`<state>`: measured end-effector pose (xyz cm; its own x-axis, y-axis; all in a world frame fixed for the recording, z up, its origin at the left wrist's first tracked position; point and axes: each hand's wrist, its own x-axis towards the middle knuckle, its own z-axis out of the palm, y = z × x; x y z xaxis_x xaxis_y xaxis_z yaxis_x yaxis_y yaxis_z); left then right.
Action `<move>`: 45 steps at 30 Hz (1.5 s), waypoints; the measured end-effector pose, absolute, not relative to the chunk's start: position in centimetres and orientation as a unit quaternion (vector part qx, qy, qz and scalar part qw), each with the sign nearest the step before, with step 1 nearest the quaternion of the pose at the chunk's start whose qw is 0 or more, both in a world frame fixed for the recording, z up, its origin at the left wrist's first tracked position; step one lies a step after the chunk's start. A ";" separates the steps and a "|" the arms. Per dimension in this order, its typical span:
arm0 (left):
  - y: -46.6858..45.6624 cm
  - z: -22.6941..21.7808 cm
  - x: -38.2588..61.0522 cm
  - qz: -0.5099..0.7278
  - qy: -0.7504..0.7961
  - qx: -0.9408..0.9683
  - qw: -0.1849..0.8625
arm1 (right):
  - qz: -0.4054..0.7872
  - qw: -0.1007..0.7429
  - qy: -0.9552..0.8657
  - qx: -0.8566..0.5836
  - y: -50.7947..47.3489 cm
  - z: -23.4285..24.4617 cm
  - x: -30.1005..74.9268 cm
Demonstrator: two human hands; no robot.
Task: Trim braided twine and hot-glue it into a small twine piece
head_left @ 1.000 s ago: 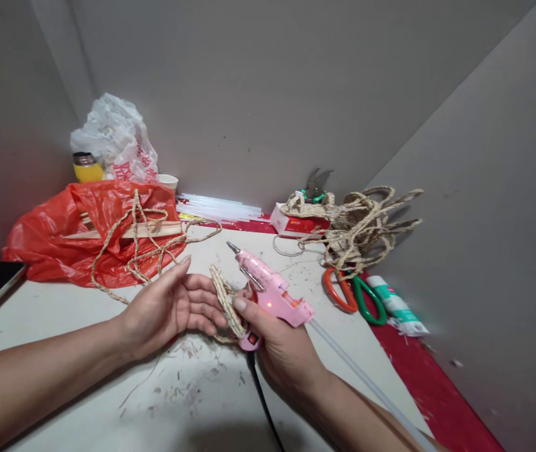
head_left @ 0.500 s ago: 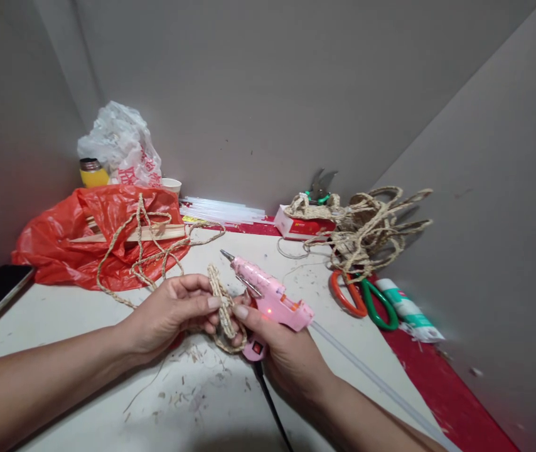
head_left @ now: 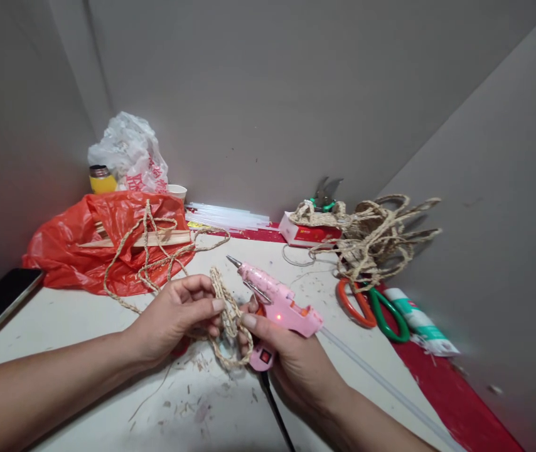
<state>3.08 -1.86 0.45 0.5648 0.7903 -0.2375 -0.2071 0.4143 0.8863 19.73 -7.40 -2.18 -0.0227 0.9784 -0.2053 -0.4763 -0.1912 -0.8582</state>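
Note:
Between thumb and fingers, my left hand (head_left: pixel 178 314) pinches a looped bundle of braided straw cord (head_left: pixel 225 301). My right hand (head_left: pixel 287 351) is wrapped round the handle of a pink hot glue gun (head_left: pixel 275 301), its thumb against the cord's right side. The gun's metal nozzle points up and left, away from the cord. A small light glows on its body, and a clear glue stick (head_left: pixel 381 376) sticks out of the back. One loop of cord hangs below the fingers. The right hand's fingers are partly hidden behind the gun and cord.
An orange-red plastic bag (head_left: pixel 80 238) with wood strips and trailing cord lies left, beside a phone (head_left: pixel 2 307). Glue sticks (head_left: pixel 230 216) lie at the back. Right are a red-white box (head_left: pixel 305 233), a cord pile (head_left: pixel 376 238), scissors with orange and green handles (head_left: pixel 390 317) and a green-white packet (head_left: pixel 421 320).
The whole view has shifted slightly. The lower cord loop hangs wider, and the glue gun has moved a little away from the left hand. Both grips stay the same.

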 end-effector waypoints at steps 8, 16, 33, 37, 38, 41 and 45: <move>-1.7 0.4 3.0 0.317 0.335 0.420 0.782 | 0.643 0.559 -0.323 -0.413 -7.4 -2.2 19.9; -1.8 0.7 3.0 0.302 0.313 0.409 0.803 | 0.633 0.518 -0.398 -0.416 -8.0 -2.7 19.8; -1.6 0.7 2.9 0.327 0.298 0.417 0.794 | 0.642 0.526 -0.372 -0.415 -7.7 -2.6 19.8; -1.6 0.7 2.9 0.328 0.292 0.422 0.793 | 0.637 0.536 -0.383 -0.400 -7.7 -2.4 19.8; -1.6 0.7 2.9 0.328 0.291 0.423 0.793 | 0.637 0.536 -0.388 -0.395 -7.7 -2.4 19.7; -1.6 0.7 2.9 0.322 0.288 0.422 0.797 | 0.639 0.536 -0.396 -0.384 -7.8 -2.5 19.6; -1.5 0.7 2.7 0.308 0.281 0.428 0.802 | 0.615 0.545 -0.408 -0.398 -8.1 -2.7 19.5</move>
<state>2.75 -1.46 0.67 0.6521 0.7350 -0.1857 -0.2539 0.4425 0.8601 19.48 -8.05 -2.66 -0.0893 0.9950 -0.0445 -0.3461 -0.0730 -0.9353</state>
